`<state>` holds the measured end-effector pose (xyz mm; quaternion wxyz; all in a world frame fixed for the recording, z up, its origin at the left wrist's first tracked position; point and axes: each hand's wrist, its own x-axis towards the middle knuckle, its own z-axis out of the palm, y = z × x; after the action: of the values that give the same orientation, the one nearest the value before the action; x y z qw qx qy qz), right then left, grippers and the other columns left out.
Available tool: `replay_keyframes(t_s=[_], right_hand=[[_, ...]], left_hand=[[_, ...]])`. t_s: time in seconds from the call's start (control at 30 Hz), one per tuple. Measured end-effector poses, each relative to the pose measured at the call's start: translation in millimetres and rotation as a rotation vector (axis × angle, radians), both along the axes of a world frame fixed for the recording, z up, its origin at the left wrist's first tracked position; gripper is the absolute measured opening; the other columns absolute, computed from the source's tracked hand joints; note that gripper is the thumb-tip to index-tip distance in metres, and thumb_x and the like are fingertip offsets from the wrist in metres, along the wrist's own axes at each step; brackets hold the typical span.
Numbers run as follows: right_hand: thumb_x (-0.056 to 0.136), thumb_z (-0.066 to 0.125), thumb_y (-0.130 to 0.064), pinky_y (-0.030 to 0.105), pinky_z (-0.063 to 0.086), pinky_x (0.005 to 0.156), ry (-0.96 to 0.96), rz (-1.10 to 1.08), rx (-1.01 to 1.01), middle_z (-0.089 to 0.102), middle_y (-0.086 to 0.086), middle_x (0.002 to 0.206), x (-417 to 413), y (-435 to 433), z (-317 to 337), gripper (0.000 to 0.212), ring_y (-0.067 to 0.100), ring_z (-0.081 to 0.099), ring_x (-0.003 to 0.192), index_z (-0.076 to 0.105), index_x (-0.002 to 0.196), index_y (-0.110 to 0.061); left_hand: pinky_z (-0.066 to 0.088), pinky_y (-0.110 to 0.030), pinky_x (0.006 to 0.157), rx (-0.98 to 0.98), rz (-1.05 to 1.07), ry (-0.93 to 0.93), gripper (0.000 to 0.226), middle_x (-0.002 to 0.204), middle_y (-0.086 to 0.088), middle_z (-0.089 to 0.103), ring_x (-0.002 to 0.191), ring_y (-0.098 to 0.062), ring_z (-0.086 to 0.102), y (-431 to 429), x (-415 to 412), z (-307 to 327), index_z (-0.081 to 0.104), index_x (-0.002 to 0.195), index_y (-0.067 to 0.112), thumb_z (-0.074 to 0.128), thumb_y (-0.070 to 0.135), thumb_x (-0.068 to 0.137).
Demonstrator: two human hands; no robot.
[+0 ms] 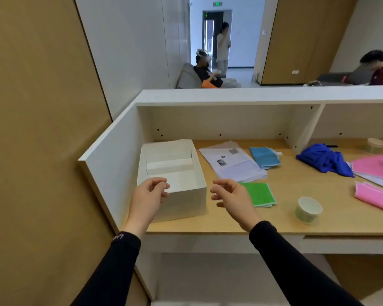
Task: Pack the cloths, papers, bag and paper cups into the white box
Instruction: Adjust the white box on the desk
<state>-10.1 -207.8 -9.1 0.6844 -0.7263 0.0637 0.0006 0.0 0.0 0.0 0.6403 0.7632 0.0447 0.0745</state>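
Note:
The open white box (186,202) stands at the desk's left end, holding only a folded inner flap. My left hand (147,196) hovers over its near-left corner, fingers loosely curled, holding nothing. My right hand (231,196) floats just right of the box, fingers apart, partly covering a green cloth (261,194). Papers (234,164) lie behind it, with a blue cloth (264,156) beside them. A paper cup (308,209) sits near the front edge, another paper cup (376,145) at the back right. A dark blue bag (324,160) and pink cloths (376,196) lie at the right.
The wooden desk (296,188) is closed in by a white side panel (111,151) on the left and a shelf unit (230,98) behind. More papers (370,177) lie under the pink cloths. Three people are in the room beyond.

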Motion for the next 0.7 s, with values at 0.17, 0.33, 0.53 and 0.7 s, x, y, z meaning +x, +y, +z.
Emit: replay_keyframes(t_s=[0.17, 0.33, 0.53, 0.7], right_hand=[[0.089, 0.056, -0.026, 0.033, 0.052, 0.071, 0.195, -0.129, 0.012, 0.057, 0.000, 0.098, 29.8, 25.1, -18.1, 0.049, 0.013, 0.057, 0.078, 0.040, 0.133, -0.009], [0.084, 0.058, -0.046, 0.035, 0.054, 0.066, 0.465, -0.070, 0.148, 0.042, 0.007, 0.133, 52.1, 61.0, -34.6, 0.078, 0.026, 0.051, 0.113, 0.019, 0.143, -0.013], [0.082, 0.057, -0.055, 0.034, 0.057, 0.057, 0.556, -0.025, 0.214, 0.058, 0.008, 0.122, 68.4, 95.2, -53.1, 0.071, 0.025, 0.058, 0.102, 0.039, 0.134, -0.011], [0.091, 0.039, -0.007, 0.033, 0.052, 0.043, 0.590, -0.206, 0.370, 0.067, 0.020, 0.085, 81.3, 76.3, -63.5, 0.028, 0.028, 0.065, 0.067, 0.039, 0.119, -0.002]], left_hand=[[0.045, -0.027, 0.088, 0.553, -0.065, 0.073, 0.029, 0.119, 0.002, 0.063, 0.110, -0.014, 0.055, 3.9, 40.1, -26.6, 0.060, 0.118, 0.020, 0.049, 0.028, 0.092], [0.042, -0.035, 0.100, 1.012, -0.125, 0.152, 0.039, 0.124, -0.003, 0.064, 0.119, -0.021, 0.054, 5.3, 60.0, -45.9, 0.056, 0.128, 0.019, 0.046, 0.031, 0.092], [0.049, -0.029, 0.084, 1.097, -0.226, 0.050, 0.036, 0.109, 0.001, 0.070, 0.101, -0.019, 0.063, 0.2, 70.0, -56.7, 0.065, 0.117, 0.027, 0.044, 0.014, 0.092], [0.049, -0.031, 0.077, 1.009, -0.524, 0.046, 0.034, 0.098, 0.000, 0.073, 0.093, -0.020, 0.063, -32.5, 64.3, -47.5, 0.069, 0.106, 0.025, 0.040, 0.024, 0.088]])
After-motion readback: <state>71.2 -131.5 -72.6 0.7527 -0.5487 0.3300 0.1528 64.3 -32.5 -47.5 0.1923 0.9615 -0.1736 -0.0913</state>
